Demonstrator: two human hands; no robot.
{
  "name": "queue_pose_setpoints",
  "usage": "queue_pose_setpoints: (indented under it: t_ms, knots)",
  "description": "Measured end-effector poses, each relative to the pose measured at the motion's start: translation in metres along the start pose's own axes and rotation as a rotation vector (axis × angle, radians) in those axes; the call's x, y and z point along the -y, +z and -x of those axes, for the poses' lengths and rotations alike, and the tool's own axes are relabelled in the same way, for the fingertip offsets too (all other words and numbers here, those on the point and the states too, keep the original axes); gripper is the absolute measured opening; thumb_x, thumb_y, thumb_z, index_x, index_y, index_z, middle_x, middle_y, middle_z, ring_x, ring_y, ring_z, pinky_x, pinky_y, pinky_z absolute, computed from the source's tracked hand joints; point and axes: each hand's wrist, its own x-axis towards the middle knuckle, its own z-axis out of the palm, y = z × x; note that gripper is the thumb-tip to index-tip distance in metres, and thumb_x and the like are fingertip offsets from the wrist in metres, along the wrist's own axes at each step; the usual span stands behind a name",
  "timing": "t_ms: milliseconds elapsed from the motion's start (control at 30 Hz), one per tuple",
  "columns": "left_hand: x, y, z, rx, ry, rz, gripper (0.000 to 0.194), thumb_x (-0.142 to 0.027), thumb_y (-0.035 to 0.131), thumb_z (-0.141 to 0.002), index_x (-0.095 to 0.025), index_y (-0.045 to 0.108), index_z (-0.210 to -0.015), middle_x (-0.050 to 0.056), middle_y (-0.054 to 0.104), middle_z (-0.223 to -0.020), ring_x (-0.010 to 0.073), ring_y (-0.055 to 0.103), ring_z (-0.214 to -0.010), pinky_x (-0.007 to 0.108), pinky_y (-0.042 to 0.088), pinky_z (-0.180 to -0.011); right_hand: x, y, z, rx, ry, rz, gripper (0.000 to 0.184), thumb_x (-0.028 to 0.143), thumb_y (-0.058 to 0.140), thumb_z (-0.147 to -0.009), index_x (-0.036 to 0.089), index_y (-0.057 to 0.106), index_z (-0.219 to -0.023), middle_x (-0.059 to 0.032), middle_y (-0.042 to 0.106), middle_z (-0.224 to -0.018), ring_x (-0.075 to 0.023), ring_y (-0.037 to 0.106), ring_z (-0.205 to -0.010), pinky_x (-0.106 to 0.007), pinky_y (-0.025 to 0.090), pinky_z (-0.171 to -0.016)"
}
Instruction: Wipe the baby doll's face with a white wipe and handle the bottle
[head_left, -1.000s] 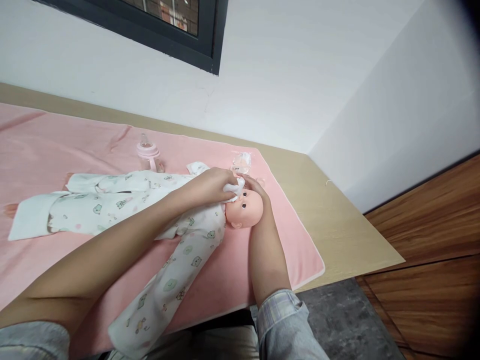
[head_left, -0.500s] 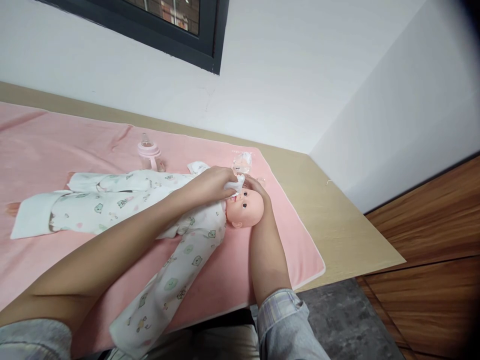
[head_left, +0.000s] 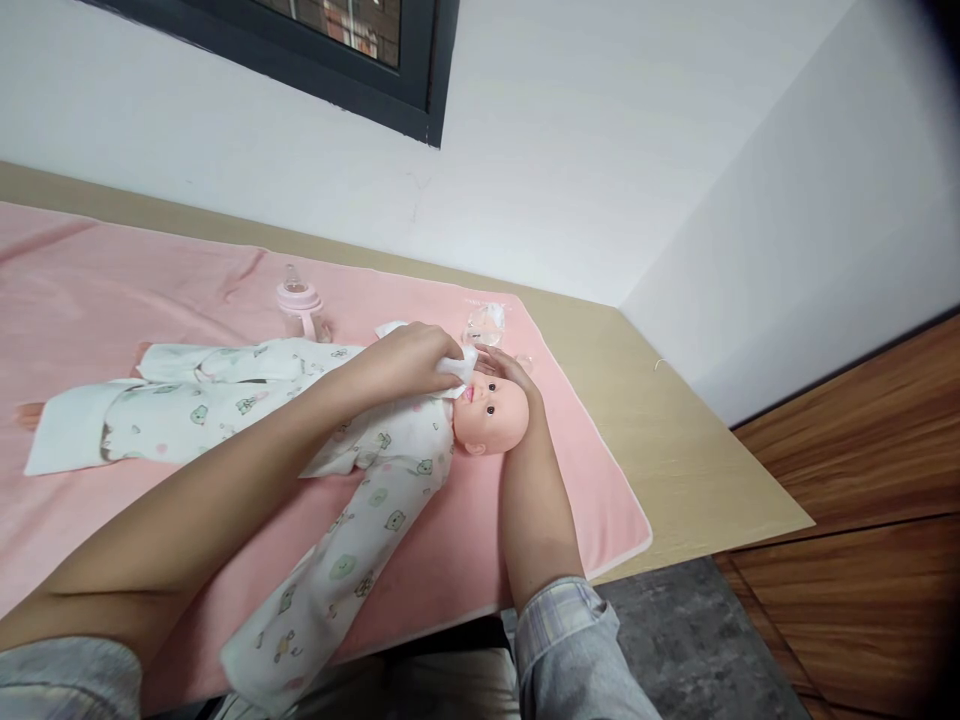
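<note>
A bald baby doll point(head_left: 501, 425) lies face up in a white printed sleepsuit point(head_left: 405, 440), its head to the right. My left hand point(head_left: 409, 360) reaches over the doll's chest, fingers closed on a crumpled white tissue point(head_left: 457, 370) beside the doll's mouth and chin. Around the crown of the head comes my right arm. Against the far side of the face rests my right hand point(head_left: 511, 366), its fingers stretched out and partly hidden by the head.
A pink blanket point(head_left: 135, 285) covers much of the wooden table point(head_left: 637, 400). Behind the doll's body stands a baby bottle point(head_left: 298, 308) with a pink collar and handle. Beyond its head lies a small clear plastic item point(head_left: 486, 324). A white wall point(head_left: 540, 170) rises behind the table.
My left hand has drawn the tissue slightly left and away from the doll's face, so the mouth shows more. My right hand has barely moved.
</note>
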Motion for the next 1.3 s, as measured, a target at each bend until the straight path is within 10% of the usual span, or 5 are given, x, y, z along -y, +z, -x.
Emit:
queue_pose_setpoints:
  t_ms: [833,1300]
  knots:
    - [-0.004,0.004,-0.002,0.038,-0.001,0.018,0.036,-0.017,0.059,-0.074,-0.019,0.029,-0.055,0.001,0.037,-0.051,0.0190,0.042,-0.056,0.031,0.022,-0.055,0.002,0.002,0.000,-0.010,0.029,0.038,0.039,0.046,0.071,-0.076,0.025,0.062,-0.108,-0.0028,0.071,-0.111,-0.0222,0.065,-0.115,-0.046,0.050,-0.108]
    - [-0.004,0.007,-0.006,0.032,-0.029,-0.035,0.007,-0.020,0.057,-0.076,-0.017,0.061,-0.073,0.008,0.069,-0.082,0.0256,0.063,-0.080,0.030,0.032,-0.060,0.001,0.002,0.000,-0.018,0.019,0.004,0.036,0.042,0.071,-0.077,0.026,0.063,-0.107,-0.0033,0.072,-0.106,-0.0241,0.064,-0.117,-0.046,0.051,-0.108]
